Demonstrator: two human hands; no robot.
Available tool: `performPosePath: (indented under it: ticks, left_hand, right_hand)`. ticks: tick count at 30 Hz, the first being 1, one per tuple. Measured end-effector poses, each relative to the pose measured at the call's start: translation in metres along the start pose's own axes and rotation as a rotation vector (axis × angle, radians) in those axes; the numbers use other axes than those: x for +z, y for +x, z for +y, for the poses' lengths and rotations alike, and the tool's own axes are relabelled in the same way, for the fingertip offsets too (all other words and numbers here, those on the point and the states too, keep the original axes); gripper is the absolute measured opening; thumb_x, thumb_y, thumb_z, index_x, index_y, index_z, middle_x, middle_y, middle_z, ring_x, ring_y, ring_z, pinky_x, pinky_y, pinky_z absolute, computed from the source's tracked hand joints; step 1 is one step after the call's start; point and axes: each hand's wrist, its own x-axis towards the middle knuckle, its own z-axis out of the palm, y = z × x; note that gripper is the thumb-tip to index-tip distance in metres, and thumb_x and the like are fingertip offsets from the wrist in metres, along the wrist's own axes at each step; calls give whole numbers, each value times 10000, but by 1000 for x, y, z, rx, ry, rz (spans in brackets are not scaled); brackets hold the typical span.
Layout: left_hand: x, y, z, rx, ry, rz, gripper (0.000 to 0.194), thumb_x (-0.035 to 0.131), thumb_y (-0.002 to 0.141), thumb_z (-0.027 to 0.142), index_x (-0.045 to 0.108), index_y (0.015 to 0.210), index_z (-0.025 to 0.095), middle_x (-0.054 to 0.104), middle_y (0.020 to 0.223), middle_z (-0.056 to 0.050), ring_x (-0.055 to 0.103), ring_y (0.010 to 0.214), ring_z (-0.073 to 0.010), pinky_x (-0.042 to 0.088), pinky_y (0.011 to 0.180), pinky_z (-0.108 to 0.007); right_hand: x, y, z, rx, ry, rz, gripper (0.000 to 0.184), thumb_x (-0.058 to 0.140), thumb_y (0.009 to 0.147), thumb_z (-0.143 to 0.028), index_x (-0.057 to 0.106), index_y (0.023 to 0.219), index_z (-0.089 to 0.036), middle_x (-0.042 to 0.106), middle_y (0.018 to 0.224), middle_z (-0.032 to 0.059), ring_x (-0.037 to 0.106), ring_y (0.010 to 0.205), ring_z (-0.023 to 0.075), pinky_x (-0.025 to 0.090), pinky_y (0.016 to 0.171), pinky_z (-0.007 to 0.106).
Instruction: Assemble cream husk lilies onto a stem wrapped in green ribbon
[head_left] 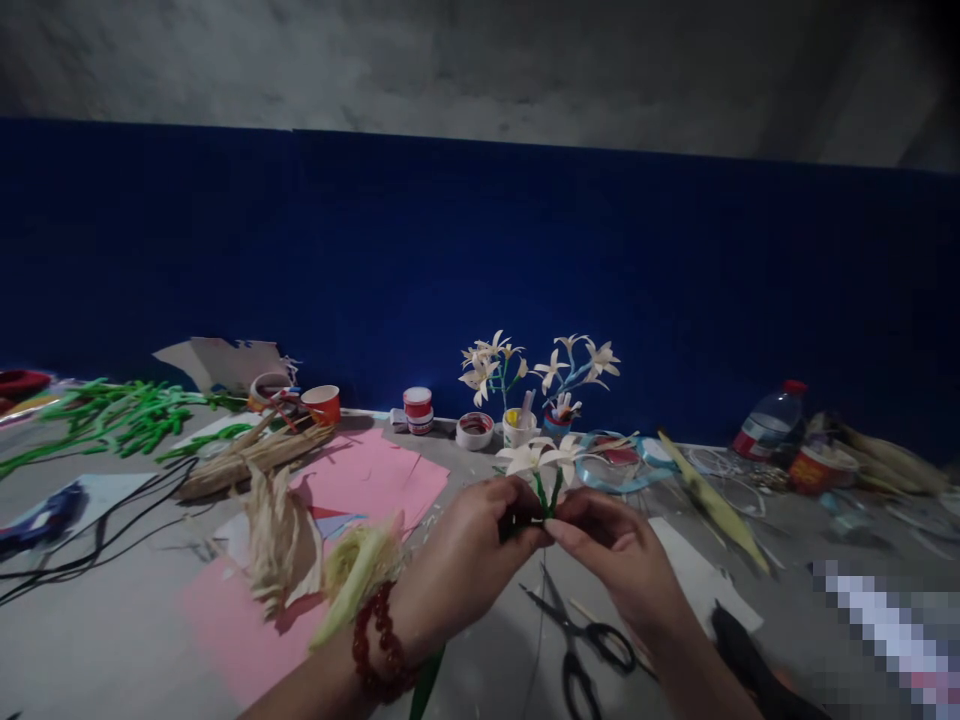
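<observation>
My left hand (469, 545) and my right hand (615, 555) meet over the middle of the table, both pinched on the green stems of a small bunch of white handmade flowers (541, 458). The blooms stand up just above my fingertips. A red bead bracelet (379, 645) circles my left wrist. Black scissors (581, 640) lie on the table right under my hands.
Pink paper sheets (360, 480), dried corn husks (281, 535) and green stems (112, 415) lie at the left. Tape rolls (475, 431), small jars (418, 408), an orange cup (322, 404) and cups of finished flowers (525, 375) stand at the back. A plastic bottle (772, 418) stands right.
</observation>
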Motion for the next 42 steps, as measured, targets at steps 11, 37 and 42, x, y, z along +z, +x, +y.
performPosePath:
  ticks: [11, 37, 42]
  left_hand:
    - [3, -2, -7, -83, -228, -124, 103, 636, 766, 219, 594, 699, 153, 553, 644, 20, 489, 636, -133, 368, 578, -232]
    - [14, -12, 8, -46, -265, -142, 141, 581, 755, 140, 507, 643, 179, 485, 615, 38, 449, 608, -120, 340, 560, -231]
    - [13, -13, 9, -34, -246, -128, 134, 591, 762, 133, 530, 651, 174, 519, 625, 32, 471, 610, -119, 349, 562, -225]
  right_hand:
    - [-7, -3, 0, -10, 41, -10, 160, 805, 644, -275, 692, 736, -208, 657, 746, 14, 624, 720, 175, 516, 668, 268]
    - [-19, -2, 8, -182, 136, -149, 80, 756, 678, -235, 682, 707, -244, 642, 777, 11, 596, 767, 203, 479, 716, 310]
    - [-18, -1, 15, -255, 139, -146, 86, 748, 688, -216, 696, 735, -265, 645, 790, 16, 596, 796, 215, 472, 736, 325]
